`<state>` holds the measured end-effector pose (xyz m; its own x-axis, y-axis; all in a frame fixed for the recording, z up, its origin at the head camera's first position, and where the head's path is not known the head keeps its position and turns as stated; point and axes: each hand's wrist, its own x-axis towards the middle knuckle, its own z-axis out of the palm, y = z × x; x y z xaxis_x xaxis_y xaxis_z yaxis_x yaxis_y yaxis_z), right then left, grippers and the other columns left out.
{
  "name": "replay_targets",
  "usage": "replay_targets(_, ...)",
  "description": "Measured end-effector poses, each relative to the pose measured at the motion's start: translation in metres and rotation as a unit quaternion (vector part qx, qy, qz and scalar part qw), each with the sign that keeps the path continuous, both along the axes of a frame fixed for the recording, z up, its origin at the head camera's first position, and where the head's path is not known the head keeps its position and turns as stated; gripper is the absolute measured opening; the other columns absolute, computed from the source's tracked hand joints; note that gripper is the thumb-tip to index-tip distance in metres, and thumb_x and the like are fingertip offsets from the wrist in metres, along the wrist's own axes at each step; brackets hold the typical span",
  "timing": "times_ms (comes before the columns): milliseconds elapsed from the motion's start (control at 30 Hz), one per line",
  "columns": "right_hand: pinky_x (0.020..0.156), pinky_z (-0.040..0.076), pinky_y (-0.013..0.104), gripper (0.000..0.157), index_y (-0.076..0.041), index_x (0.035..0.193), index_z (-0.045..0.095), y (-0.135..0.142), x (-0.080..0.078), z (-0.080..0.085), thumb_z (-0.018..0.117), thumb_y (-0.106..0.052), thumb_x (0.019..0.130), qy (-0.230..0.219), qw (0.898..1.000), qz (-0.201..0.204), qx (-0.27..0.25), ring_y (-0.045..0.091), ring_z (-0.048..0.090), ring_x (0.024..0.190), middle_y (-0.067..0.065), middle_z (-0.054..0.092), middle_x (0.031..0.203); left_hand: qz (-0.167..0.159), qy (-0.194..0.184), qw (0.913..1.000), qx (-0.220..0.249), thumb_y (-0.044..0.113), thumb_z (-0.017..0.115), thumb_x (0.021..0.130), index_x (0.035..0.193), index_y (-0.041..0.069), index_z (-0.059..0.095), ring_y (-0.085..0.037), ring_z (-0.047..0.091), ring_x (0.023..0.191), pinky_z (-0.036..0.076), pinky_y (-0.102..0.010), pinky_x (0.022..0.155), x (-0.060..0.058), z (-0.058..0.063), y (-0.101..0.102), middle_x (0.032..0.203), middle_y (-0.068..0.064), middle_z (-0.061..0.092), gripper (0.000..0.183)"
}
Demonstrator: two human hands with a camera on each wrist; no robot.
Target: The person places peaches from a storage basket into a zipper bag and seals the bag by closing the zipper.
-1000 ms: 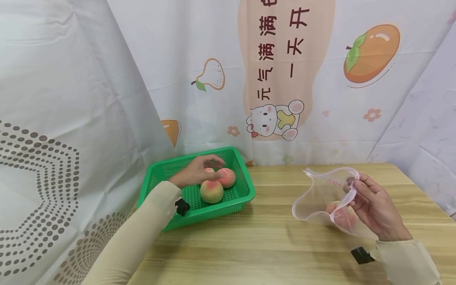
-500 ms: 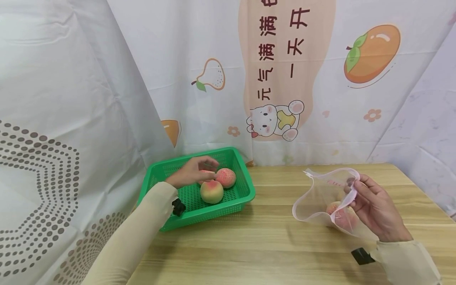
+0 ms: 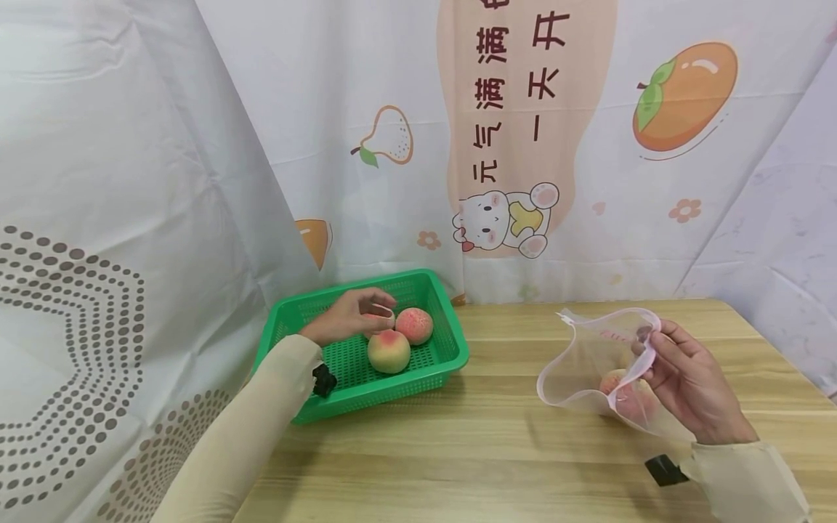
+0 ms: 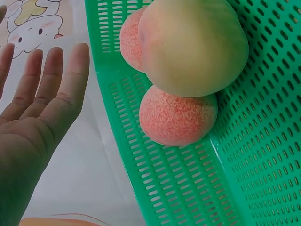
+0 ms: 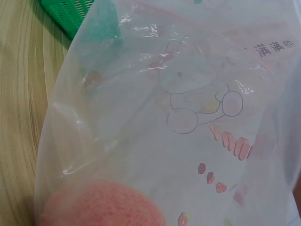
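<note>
In the head view my left hand (image 3: 343,318) hovers over the green basket (image 3: 451,349), fingers extended and holding nothing. Below and beside it lie three peaches: a pale yellow one with a red top (image 3: 389,354), a pink speckled one (image 3: 414,326), and a third peach (image 3: 381,321) partly covered by my fingers. On the right, my right hand (image 3: 694,388) pinches the pink rim of a clear zip bag (image 3: 569,370), whose mouth gapes toward the left. Pinkish peach (image 3: 634,403) shows through the bag's film. The right wrist view shows a pink peach (image 5: 103,207) low in the bag.
A wooden table (image 3: 458,457) carries the basket and the bag, with bare wood between them. Behind it hangs a printed white curtain (image 3: 392,218), close to the basket's back edge. Grey dotted fabric (image 3: 78,327) drapes along the left side.
My left hand has drawn slightly left over the basket, uncovering more of the pink speckled peach. The right hand and the bag stay nearly still.
</note>
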<state>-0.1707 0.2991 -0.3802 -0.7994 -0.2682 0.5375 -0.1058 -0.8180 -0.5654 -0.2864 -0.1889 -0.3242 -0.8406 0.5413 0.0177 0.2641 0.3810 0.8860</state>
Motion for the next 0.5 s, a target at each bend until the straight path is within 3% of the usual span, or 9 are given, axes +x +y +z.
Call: replay_targets(500, 0.078, 0.056, 0.031, 0.043, 0.012, 0.124, 0.053, 0.0024, -0.0019, -0.0030, 0.014, 0.006, 0.106, 0.013, 1.000, 0.024, -0.004, 0.025, 0.062, 0.096, 0.017, 0.059, 0.113, -0.009, 0.004, 0.9998, -0.019, 0.011, 0.072, 0.092, 0.125, -0.001, 0.060, -0.044, 0.051, 0.127, 0.050, -0.048, 0.097, -0.0093, -0.0061, -0.0078, 0.129, -0.025, 0.058, 0.037)
